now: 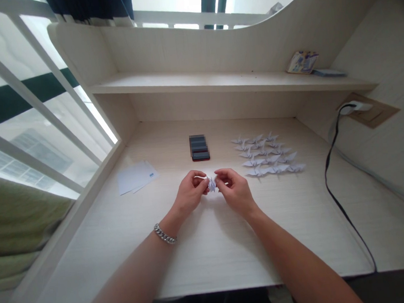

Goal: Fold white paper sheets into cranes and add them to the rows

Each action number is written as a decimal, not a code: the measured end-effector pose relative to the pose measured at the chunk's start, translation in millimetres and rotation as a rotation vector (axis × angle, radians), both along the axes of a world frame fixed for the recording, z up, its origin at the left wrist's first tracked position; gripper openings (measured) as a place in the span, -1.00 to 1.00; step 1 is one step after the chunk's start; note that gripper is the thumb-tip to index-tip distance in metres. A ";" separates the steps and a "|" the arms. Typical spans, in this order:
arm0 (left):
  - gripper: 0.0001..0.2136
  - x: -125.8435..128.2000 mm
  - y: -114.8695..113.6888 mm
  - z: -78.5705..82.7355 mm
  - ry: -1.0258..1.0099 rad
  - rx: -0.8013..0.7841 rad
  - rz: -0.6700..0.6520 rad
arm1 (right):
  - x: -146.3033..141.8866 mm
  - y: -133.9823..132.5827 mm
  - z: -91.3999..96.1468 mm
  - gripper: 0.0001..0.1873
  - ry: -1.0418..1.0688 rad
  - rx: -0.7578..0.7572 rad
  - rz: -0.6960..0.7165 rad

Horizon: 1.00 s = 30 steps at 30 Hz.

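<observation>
A small white paper crane (212, 185) is held between my two hands above the middle of the desk. My left hand (192, 189) pinches its left side between thumb and fingers. On the opposite side, the thumb and fingertips of my right hand (234, 189) grip the crane too. Several finished paper cranes (268, 154) stand in rows on the desk to the right of my hands. White paper sheets (137, 177) lie to the left, overlapping, one with a small blue mark. Just beyond my hands rests a dark phone (199, 148), its screen blurred out.
The pale desk (211, 254) has a shelf (199, 82) along its back, with a small colourful box (302, 62) at the right. A black cable (327, 173) runs from the wall socket (371, 108) down across the desk's right side. White railings (42, 109) border the left.
</observation>
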State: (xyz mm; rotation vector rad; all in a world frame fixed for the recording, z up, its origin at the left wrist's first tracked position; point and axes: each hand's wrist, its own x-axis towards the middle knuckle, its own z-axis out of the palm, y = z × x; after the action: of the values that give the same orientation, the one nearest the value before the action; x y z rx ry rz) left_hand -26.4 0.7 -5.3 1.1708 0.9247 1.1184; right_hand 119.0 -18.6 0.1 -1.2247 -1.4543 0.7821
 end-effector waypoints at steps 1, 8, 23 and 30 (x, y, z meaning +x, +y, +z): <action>-0.72 -0.7 -0.3 0.6 0.027 0.044 0.001 | -0.4 -0.3 0.4 -0.78 -0.014 0.008 0.008; -0.78 -4.7 -0.9 3.4 0.195 0.168 0.020 | -0.1 0.5 -1.9 -0.80 -0.041 0.053 -0.036; -0.80 -0.5 -2.0 1.7 0.082 -0.012 0.071 | -0.2 0.6 -1.1 -0.81 -0.098 0.091 -0.058; -0.85 -1.7 -6.7 1.8 0.301 0.228 0.112 | 3.8 2.6 -0.3 -0.86 -0.123 -0.015 -0.046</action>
State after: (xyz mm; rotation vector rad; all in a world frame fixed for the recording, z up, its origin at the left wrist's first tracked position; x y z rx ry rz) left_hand -28.1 -6.0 -3.6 1.5184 1.1251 1.1795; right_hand 122.8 -16.0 -0.2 -1.3324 -1.5159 0.6978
